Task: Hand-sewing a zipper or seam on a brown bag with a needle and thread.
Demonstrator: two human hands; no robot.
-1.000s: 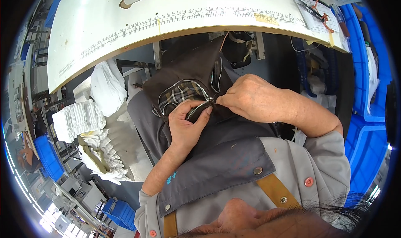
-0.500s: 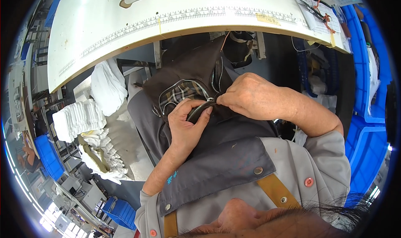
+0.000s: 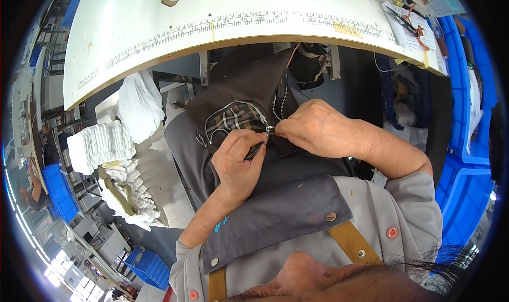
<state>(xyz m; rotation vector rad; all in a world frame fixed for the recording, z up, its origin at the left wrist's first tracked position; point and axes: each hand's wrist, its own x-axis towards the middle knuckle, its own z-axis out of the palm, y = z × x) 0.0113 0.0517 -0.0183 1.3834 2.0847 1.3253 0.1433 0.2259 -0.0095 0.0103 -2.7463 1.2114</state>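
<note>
A dark brown fabric piece (image 3: 246, 82) with metal-toothed zippers lies across my lap. One zipper (image 3: 256, 107) curves around an opening where plaid lining (image 3: 233, 117) shows. My left hand (image 3: 237, 161) is closed, pinching the lower stretch of that zipper between thumb and fingers. From the other side my right hand (image 3: 316, 127) pinches at the zipper slider (image 3: 270, 129); its fingertips hide the pull. A second row of zipper teeth (image 3: 280, 98) runs up the fabric just beyond the right fingers.
In front stands a white table (image 3: 138, 23) with a ruler scale along its edge. Stacked white cloth pieces (image 3: 101, 149) lie on a surface at left. Blue bins (image 3: 464, 196) stand at right. Scissors (image 3: 401, 20) rest on paper at the table's far right.
Both hands keep their hold near the slider. My left fingers have moved up closer to it, and the lower zipper stretch now stands more steeply.
</note>
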